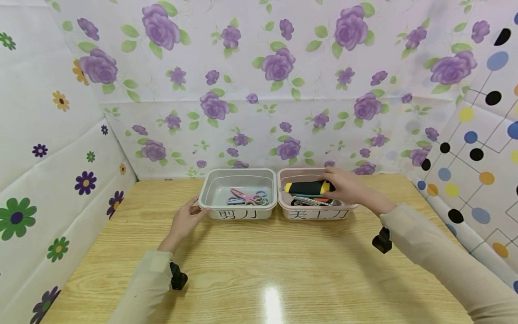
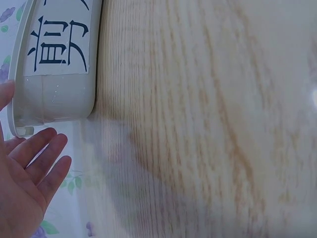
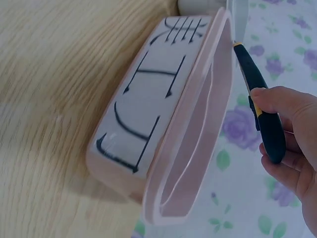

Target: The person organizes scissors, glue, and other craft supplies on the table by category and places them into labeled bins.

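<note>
In the head view my left hand (image 1: 185, 222) is at the front left corner of a grey plastic bin (image 1: 203, 194). The left wrist view shows its thumb at the bin's rim and its other fingers (image 2: 44, 161) extended loosely beside the end wall. Pink scissors (image 1: 247, 196) and other scissors with blue and green handles lie inside that bin. My right hand (image 1: 344, 185) grips a black and yellow utility knife (image 1: 304, 187) by its handle, thumb along one side, above a pink plastic bin (image 3: 119, 109). Several more utility knives (image 1: 311, 200) lie in the pink bin.
Both bins stand side by side on a wooden table (image 1: 251, 256), against a cloth backdrop (image 1: 259, 126) with purple flowers. Black Chinese characters mark their front labels. Patterned cloth walls rise at left and right. A bright reflection lies near the table's front.
</note>
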A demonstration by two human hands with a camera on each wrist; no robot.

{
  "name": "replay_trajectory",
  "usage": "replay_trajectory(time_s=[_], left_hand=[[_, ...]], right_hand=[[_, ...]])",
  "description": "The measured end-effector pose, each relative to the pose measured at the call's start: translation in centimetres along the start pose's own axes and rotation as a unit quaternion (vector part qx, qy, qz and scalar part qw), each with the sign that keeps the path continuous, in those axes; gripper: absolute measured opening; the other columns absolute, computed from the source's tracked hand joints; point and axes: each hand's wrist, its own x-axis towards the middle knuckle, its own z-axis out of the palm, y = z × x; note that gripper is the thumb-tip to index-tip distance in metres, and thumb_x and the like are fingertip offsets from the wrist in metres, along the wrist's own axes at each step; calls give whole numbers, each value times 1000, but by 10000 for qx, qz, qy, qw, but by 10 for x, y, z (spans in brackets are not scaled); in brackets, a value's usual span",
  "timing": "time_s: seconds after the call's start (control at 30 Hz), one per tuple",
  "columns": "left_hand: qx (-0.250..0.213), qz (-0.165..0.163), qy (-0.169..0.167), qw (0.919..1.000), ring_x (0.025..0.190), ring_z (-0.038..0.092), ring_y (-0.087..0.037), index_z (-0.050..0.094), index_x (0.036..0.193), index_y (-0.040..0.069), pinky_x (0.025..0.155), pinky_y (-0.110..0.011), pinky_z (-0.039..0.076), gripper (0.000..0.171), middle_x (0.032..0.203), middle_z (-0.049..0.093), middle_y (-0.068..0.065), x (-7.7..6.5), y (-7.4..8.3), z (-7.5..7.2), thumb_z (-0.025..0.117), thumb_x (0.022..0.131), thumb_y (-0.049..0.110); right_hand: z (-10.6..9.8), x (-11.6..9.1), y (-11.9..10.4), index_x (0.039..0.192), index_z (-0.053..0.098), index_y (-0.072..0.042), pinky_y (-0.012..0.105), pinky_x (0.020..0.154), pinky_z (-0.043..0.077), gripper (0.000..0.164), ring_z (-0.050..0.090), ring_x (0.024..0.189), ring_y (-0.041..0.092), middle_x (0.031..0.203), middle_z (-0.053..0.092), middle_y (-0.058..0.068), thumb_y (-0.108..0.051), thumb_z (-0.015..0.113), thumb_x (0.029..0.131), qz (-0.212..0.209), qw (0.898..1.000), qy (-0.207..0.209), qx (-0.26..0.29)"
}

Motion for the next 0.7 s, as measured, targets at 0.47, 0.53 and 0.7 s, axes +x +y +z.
replay_trajectory(time_s=[0.47,0.53,0.7], left_hand=[[-5,-24,5,10000,111,54,-33,34,139,3,87,-49,43,69,121,55,-22,-1,1,0,59,86,41],[-1,-24,6,10000,111,54,-33,34,139,3,87,-49,43,70,120,56,-21,-1,1,0,59,86,41],[-5,-24,4,10000,110,54,-33,35,139,3,87,-49,43,69,120,56,-21,-1,1,-1,60,86,40]], right_hand=[[12,0,24,105,62,4,29,56,33,36,40,63,14,84,51,10,-14,73,76,571,9978,-319,55],[16,1,27,106,62,4,29,56,33,36,40,63,15,85,50,10,-14,73,77,667,9970,-395,69],[27,4,35,108,60,5,31,60,38,38,46,70,18,91,52,13,-15,72,78,837,9949,-566,39]])
